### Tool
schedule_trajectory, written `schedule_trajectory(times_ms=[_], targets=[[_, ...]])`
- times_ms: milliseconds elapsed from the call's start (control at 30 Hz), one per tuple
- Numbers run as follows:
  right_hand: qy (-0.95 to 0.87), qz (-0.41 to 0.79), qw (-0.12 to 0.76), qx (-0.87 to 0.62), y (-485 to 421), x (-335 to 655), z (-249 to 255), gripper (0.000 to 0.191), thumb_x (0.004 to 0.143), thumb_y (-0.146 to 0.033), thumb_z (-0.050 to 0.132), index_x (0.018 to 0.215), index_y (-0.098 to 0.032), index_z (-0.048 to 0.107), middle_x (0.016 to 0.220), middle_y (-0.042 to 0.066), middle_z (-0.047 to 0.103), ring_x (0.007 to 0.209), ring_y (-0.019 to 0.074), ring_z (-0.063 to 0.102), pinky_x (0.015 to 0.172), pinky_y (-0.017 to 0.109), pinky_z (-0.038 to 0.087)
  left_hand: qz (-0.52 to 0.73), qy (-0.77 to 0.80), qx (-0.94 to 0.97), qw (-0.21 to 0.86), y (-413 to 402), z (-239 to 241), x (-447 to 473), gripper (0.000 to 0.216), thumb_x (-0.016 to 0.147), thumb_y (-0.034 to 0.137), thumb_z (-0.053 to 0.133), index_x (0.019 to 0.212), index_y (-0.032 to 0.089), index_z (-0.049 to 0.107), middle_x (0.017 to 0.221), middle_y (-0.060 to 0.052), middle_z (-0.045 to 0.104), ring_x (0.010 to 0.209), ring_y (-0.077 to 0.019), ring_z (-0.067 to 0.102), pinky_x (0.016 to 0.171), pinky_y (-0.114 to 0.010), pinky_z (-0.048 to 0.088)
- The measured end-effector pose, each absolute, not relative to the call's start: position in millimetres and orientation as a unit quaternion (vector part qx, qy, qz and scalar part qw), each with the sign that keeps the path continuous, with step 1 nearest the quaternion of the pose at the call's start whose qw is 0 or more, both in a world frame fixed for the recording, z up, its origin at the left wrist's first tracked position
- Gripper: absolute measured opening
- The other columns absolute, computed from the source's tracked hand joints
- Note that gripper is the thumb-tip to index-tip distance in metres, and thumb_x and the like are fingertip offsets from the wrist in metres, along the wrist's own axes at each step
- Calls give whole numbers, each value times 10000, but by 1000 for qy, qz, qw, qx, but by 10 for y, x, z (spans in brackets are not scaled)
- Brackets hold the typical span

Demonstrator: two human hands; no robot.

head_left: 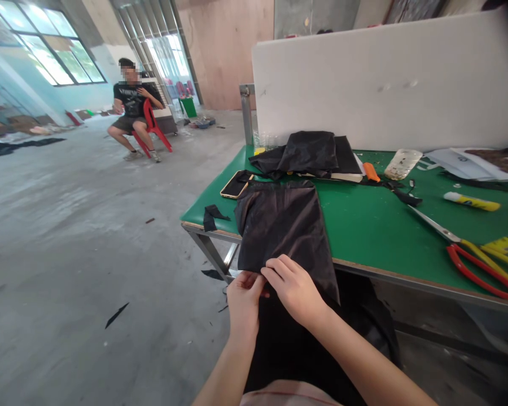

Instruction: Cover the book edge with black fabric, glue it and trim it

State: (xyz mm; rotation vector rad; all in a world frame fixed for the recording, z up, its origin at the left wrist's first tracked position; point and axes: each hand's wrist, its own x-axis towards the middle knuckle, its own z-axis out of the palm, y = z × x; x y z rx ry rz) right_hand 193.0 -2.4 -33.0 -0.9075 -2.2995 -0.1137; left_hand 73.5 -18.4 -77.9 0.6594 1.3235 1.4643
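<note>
Head view: green-topped table (364,225) runs ahead of the grip and well off to its right. White panel (364,84) upright along the table's far side, blocking much of what lies beyond. Far ahead-left of the grip, well apart: a person (129,104) seated on a red chair (150,121). Black cloth (283,225) stretches from the table top over its near edge to the grip; left hand (244,290) and right hand (295,287), close together, pinch its near edge, left fingertips partly hidden. Dark pile (309,149) of folded fabric sits just beyond the held piece. Scissors (455,242) well right of the grip, tip pointing away and leftward. Phone (232,186) beyond the grip, slightly left, partly overlapped by dark material. Clear tray (403,164) beyond and right. Yellow-and-white tube (472,201) right, past the scissors. Small scrap (214,216) ahead-left, at the table corner. Orange piece (371,172) beyond-right, beside the pile.
</note>
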Motion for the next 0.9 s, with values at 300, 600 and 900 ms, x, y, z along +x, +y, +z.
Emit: schedule_trajectory(times_ms=[300,600,900], targets=[[-887,-45,280,-364,-24,1918,-359,114,864,-92,522,831,-116,629,871,80,580,778,190,459,667,309,446,576,556,304,517,-181,-801,706,210,646,261,718,621,149,543,526,37,550,528,-110,510,539,-227,429],[-889,-26,255,-379,-28,1925,-359,144,895,-110,481,839,-130,613,879,79,560,796,188,450,695,302,441,546,522,345,557,-242,-595,637,154,665,236,713,764,155,626,635,24,568,614,-102,518,574,-197,391],[-893,1,233,-385,-27,1932,-314,145,895,-91,469,927,-118,608,925,85,561,824,192,464,740,316,459,573,530,244,576,-205,-596,596,326,731,428,656,589,146,575,494,25,515,459,-75,395,474,-218,321]])
